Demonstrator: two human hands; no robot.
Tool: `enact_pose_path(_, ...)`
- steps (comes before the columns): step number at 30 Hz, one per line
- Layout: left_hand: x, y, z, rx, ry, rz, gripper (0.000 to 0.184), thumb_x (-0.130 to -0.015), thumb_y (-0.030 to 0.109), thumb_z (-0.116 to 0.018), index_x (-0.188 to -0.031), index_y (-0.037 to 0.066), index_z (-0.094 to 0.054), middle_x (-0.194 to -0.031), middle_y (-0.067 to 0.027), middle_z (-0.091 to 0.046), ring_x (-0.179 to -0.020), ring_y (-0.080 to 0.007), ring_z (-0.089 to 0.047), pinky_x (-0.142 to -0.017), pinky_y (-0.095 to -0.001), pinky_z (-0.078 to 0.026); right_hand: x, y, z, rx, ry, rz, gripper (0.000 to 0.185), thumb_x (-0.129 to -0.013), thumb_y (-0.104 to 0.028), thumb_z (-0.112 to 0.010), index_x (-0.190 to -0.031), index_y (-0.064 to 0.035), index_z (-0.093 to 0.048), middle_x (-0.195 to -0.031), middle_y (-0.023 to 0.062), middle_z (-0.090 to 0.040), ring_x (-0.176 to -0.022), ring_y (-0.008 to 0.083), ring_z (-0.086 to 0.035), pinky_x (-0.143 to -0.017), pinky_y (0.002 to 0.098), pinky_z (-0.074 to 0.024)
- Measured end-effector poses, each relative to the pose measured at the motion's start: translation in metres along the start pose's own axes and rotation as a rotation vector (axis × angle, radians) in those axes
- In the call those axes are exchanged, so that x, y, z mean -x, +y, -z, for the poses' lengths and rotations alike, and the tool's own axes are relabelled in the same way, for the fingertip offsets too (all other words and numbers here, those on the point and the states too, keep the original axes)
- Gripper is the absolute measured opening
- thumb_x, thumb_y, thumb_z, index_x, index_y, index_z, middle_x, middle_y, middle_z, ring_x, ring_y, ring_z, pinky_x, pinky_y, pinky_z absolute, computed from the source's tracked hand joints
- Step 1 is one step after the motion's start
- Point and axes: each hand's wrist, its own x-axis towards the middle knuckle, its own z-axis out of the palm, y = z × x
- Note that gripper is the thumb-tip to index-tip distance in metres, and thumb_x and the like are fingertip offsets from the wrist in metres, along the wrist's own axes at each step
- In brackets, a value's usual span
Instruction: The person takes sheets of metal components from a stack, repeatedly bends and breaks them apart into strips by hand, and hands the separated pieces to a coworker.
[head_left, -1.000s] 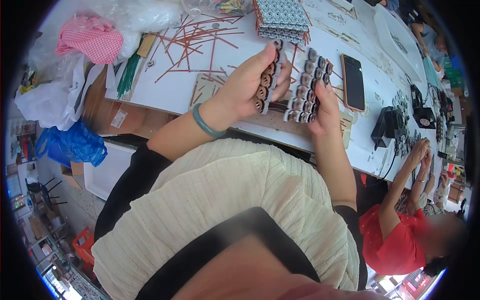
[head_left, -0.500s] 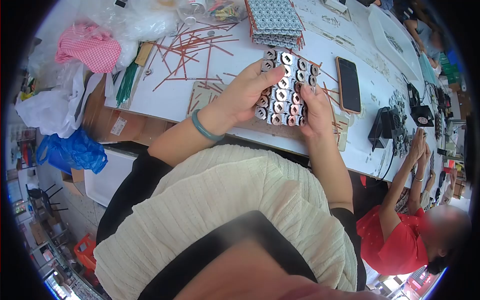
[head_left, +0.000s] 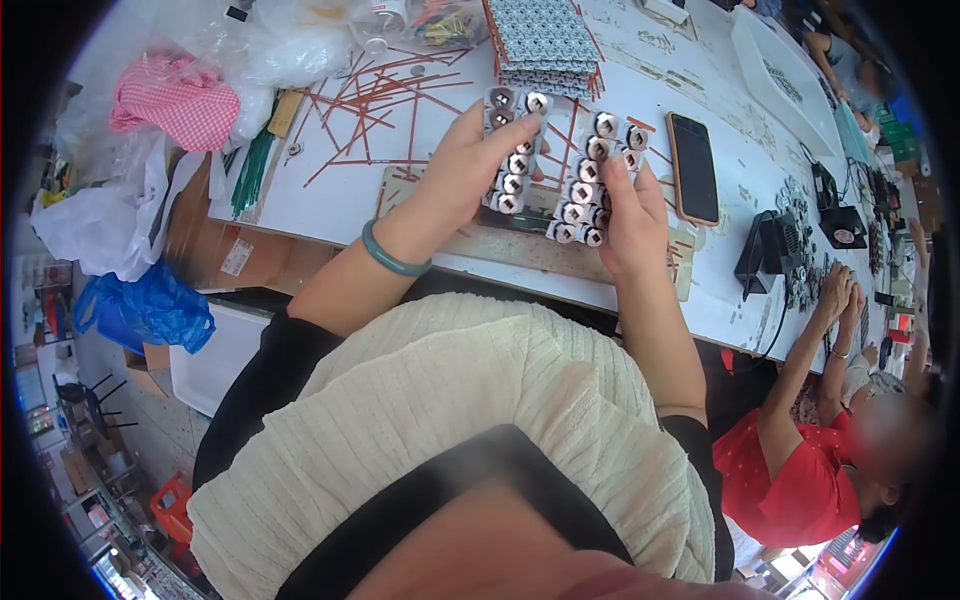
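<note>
My left hand [head_left: 455,175] is closed on a narrow piece of panel [head_left: 512,180] set with round, shiny metal parts that have dark square centres. The thumb presses on its face. My right hand [head_left: 635,215] grips a second piece of panel [head_left: 580,190] with similar round parts in two rows. A gap separates the two pieces, both held above the near edge of the table. Beneath them lies a flat board [head_left: 530,245], partly hidden by my hands. What exactly the round parts are, I cannot tell.
Behind my hands stands a stack of component panels [head_left: 545,40]. Thin reddish-brown strips [head_left: 370,120] lie scattered to the left. A phone [head_left: 693,168] and a black device [head_left: 768,250] are at the right. A co-worker in a red top [head_left: 790,480] sits farther right.
The single panel held in both hands is now in two separate pieces. My left hand has moved left with one piece, while my right hand stays nearly in place with the other.
</note>
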Motion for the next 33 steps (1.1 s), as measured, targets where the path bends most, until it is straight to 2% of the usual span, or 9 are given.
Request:
enact_pose_path(3, 0.008, -0.008, 0.001, -0.162, -0.028, -0.071, 0.026, -0.090, 0.016, -0.057, -0.110, 0.000, -0.054, -0.099, -0.0040, -0.062, -0.087, -0.0101, -0.059, -0.077, -0.0267, -0.050, -0.002, 0.000, -0.005, 0.447, 0.078, 0.136, 0.034, -0.093, -0.024, -0.054, -0.112, 0.0040, -0.052, -0.101, 0.0106, -0.062, -0.093, 0.0152, -0.056, -0.083, 0.0291, -0.0434)
enact_pose_path(9, 0.012, -0.001, 0.001, -0.332, -0.171, -0.075, 0.038, -0.076, 0.005, -0.071, -0.110, 0.001, -0.054, -0.101, -0.0041, -0.063, -0.090, -0.0097, -0.058, -0.080, -0.0263, -0.048, -0.008, -0.016, 0.008, 0.342, 0.028, 0.068, 0.024, -0.093, -0.024, -0.053, -0.101, -0.0021, -0.055, -0.090, 0.0041, -0.059, -0.082, 0.0110, -0.054, -0.075, 0.0268, -0.0436)
enact_pose_path(11, 0.013, 0.003, 0.003, -0.358, -0.192, -0.032, 0.039, -0.075, 0.004, -0.071, -0.110, 0.001, -0.055, -0.100, -0.0045, -0.063, -0.090, -0.0104, -0.059, -0.081, -0.0269, -0.048, -0.019, -0.033, 0.021, 0.387, -0.110, 0.119, 0.021, -0.094, -0.026, -0.052, -0.087, -0.0065, -0.056, -0.080, -0.0013, -0.053, -0.070, 0.0063, -0.049, -0.061, 0.0205, -0.0404)
enact_pose_path(14, 0.013, 0.009, 0.004, -0.381, -0.211, 0.030, 0.040, -0.073, 0.002, -0.072, -0.109, 0.001, -0.055, -0.100, -0.0048, -0.063, -0.089, -0.0111, -0.060, -0.080, -0.0272, -0.049, -0.032, -0.045, 0.040, 0.555, -0.355, 0.058, 0.025, -0.094, -0.027, -0.052, -0.079, -0.0065, -0.056, -0.076, -0.0022, -0.052, -0.067, 0.0054, -0.049, -0.057, 0.0196, -0.0397)
enact_pose_path(19, 0.018, 0.015, 0.003, -0.278, -0.264, 0.165, 0.041, -0.072, 0.004, -0.074, -0.108, 0.000, -0.055, -0.098, -0.0041, -0.063, -0.087, -0.0100, -0.059, -0.079, -0.0262, -0.048, -0.046, -0.041, 0.052, 0.142, -0.616, -0.126, 0.024, -0.087, -0.029, -0.060, -0.075, -0.0078, -0.058, -0.071, -0.0026, -0.051, -0.065, 0.0082, -0.050, -0.052, 0.0236, -0.0432)
enact_pose_path(22, 0.016, 0.013, 0.006, -0.287, -0.275, 0.130, 0.040, -0.073, 0.004, -0.074, -0.108, 0.000, -0.055, -0.098, -0.0042, -0.063, -0.087, -0.0099, -0.059, -0.079, -0.0257, -0.048, -0.040, -0.044, 0.045, 0.210, -0.569, -0.122, 0.027, -0.087, -0.028, -0.058, -0.072, -0.0086, -0.046, -0.072, -0.0025, -0.039, -0.073, 0.0115, -0.034, -0.068, 0.0249, -0.0270)
enact_pose_path(23, 0.016, 0.015, 0.006, -0.342, -0.258, 0.097, 0.040, -0.073, 0.005, -0.074, -0.108, 0.000, -0.055, -0.097, -0.0043, -0.063, -0.086, -0.0099, -0.059, -0.078, -0.0255, -0.048, -0.042, -0.048, 0.047, 0.358, -0.572, -0.001, 0.022, -0.091, -0.022, -0.055, -0.079, -0.0028, -0.058, -0.074, -0.0015, -0.054, -0.067, 0.0097, -0.052, -0.057, 0.0243, -0.0455)
enact_pose_path(30, 0.008, 0.021, 0.008, -0.569, -0.213, -0.013, 0.038, -0.074, 0.004, -0.072, -0.109, 0.000, -0.057, -0.098, -0.0051, -0.065, -0.085, -0.0110, -0.060, -0.077, -0.0264, -0.049, -0.030, -0.083, 0.033, 1.178, -0.519, 0.325, 0.006, -0.087, -0.004, -0.054, -0.086, 0.0018, -0.056, -0.072, 0.0070, -0.056, -0.065, 0.0158, -0.055, -0.060, 0.0264, -0.0444)
enact_pose_path(33, 0.007, 0.021, 0.005, -0.559, -0.202, -0.002, 0.038, -0.074, 0.004, -0.071, -0.109, 0.000, -0.057, -0.098, -0.0052, -0.064, -0.086, -0.0109, -0.060, -0.077, -0.0260, -0.049, -0.026, -0.076, 0.032, 1.294, -0.419, 0.593, 0.009, -0.078, -0.002, -0.058, -0.087, -0.0018, -0.059, -0.077, 0.0133, -0.060, -0.067, 0.0291, -0.058, -0.060, 0.0342, -0.0458)
